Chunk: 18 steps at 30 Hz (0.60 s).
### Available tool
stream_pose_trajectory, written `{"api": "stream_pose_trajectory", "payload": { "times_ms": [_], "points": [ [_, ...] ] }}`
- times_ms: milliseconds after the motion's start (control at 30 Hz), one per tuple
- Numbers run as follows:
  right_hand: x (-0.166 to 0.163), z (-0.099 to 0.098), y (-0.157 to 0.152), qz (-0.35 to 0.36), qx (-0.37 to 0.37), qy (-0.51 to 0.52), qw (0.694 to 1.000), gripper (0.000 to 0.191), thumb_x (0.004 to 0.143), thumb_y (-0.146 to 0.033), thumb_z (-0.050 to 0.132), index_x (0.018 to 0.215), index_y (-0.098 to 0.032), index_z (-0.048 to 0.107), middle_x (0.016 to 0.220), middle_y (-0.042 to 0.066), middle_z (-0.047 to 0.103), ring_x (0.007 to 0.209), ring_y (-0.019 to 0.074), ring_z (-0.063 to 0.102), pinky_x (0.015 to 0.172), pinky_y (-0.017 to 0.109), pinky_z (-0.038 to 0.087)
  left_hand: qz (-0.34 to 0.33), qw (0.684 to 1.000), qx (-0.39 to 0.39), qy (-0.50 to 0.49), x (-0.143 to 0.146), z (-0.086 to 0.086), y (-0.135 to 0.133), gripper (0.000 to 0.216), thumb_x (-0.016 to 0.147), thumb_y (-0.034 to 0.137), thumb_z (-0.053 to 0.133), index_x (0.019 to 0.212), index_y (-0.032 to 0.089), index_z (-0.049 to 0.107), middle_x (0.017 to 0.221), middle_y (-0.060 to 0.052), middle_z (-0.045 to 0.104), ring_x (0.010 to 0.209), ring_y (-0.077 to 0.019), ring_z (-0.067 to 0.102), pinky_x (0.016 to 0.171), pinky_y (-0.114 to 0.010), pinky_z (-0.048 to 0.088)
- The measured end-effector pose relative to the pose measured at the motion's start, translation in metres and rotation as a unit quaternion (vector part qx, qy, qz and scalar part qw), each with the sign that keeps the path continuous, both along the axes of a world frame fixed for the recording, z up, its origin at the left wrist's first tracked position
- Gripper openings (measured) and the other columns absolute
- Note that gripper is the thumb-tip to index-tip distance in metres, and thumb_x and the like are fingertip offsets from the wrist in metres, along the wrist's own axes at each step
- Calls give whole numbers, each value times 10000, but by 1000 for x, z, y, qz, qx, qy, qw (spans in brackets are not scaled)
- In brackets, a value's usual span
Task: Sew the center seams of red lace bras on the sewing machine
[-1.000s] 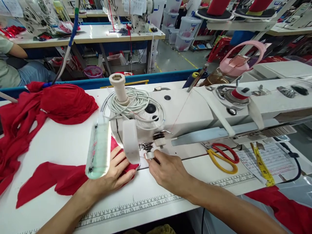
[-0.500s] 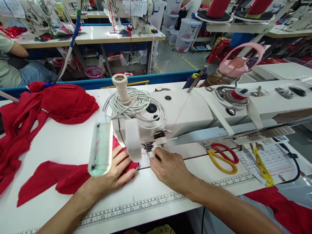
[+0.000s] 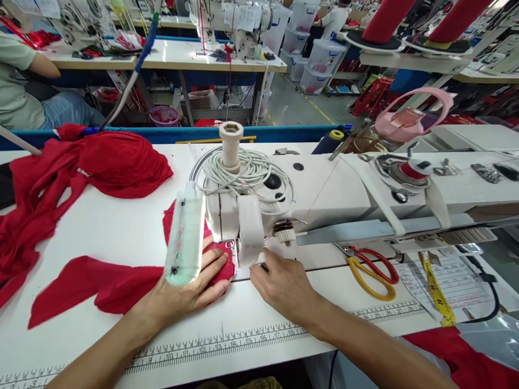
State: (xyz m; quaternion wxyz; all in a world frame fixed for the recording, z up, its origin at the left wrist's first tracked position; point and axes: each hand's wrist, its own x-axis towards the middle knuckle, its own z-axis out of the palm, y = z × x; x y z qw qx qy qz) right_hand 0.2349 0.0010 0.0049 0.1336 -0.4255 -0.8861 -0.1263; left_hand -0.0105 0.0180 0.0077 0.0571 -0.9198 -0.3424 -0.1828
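My left hand (image 3: 182,294) lies with its fingers spread flat on a red cloth piece (image 3: 229,260) beside the head of a white sewing machine (image 3: 332,186). White lettering or stitching shows near the cloth's right edge. A clear, greenish plastic plate (image 3: 184,237) partly covers this hand and the cloth. My right hand (image 3: 284,286) is closed, thumb and fingertips together, just right of the machine's white front part (image 3: 250,229). Something small and dark shows at its fingers, too hidden to name. The needle is out of sight behind the machine head.
Red fabric (image 3: 117,165) is heaped at the left. Red-and-yellow scissors (image 3: 375,273), a yellow tape measure (image 3: 438,292) and a written sheet (image 3: 458,286) lie at the right. A pink-lidded bottle (image 3: 401,127) stands behind the machine. Another person (image 3: 24,86) sits at far left.
The view has shifted, so the machine appears farther right. More of the cloth's white-marked edge shows now. My right hand no longer appears at the small white knob; my left hand stays on the cloth.
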Motion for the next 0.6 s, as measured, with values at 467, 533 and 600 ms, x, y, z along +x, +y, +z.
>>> {"api": "stream_pose_trajectory", "payload": {
  "times_ms": [467,533,600],
  "points": [
    [-6,17,-3,26,-65,-112,991,158,835,-2,580,898,-144,606,691,45,585,662,190,569,464,250,367,14,998,-47,-30,-6,-8,-11,449,939,403,576,1321,172,630,1173,-119,732,1131,-353,636,1054,-663,386],
    [-7,18,-3,32,-50,-117,991,157,828,3,574,881,-141,609,678,47,581,655,191,567,459,251,370,5,998,-39,-39,-7,-10,-9,432,941,379,576,1309,160,637,1178,-128,731,1086,-349,658,1040,-684,390],
    [-8,19,-4,39,-26,-113,992,160,829,3,559,883,-137,616,684,53,588,652,187,563,459,251,380,1,998,-34,-44,-7,-11,-8,422,939,364,577,1300,155,642,1184,-132,729,1072,-348,663,1033,-687,398]
  ]
}}
